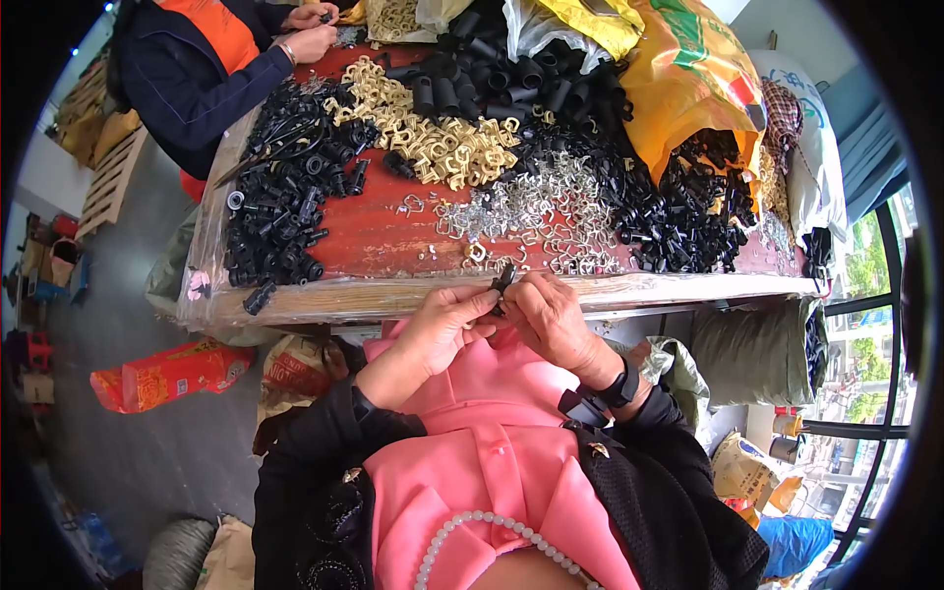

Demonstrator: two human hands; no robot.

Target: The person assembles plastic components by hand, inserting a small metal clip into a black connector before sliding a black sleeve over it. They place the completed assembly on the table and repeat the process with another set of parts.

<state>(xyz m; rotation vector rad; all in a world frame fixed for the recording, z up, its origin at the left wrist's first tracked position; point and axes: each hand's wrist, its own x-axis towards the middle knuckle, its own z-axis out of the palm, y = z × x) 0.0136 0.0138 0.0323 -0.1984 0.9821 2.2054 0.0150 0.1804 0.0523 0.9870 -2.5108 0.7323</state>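
Close to the table's front edge, my left hand (454,323) pinches a small black plastic part (503,279) from its left side. My right hand (547,313) closes on the same part from the right, its fingers curled and partly hiding it. Just beyond my hands lies a spread of small silver metal clips (551,211). Farther back is a heap of cream-coloured plastic rings (462,147). Black plastic fittings (280,211) are piled at the left of the table, and small black parts (678,221) at the right.
The red tabletop (379,231) has a pale wooden front edge (393,298). Black tube pieces (492,79) lie at the back, beside a tipped yellow bag (693,84). A co-worker's hands (313,39) handle something at the far left. A red bag (172,376) lies on the floor.
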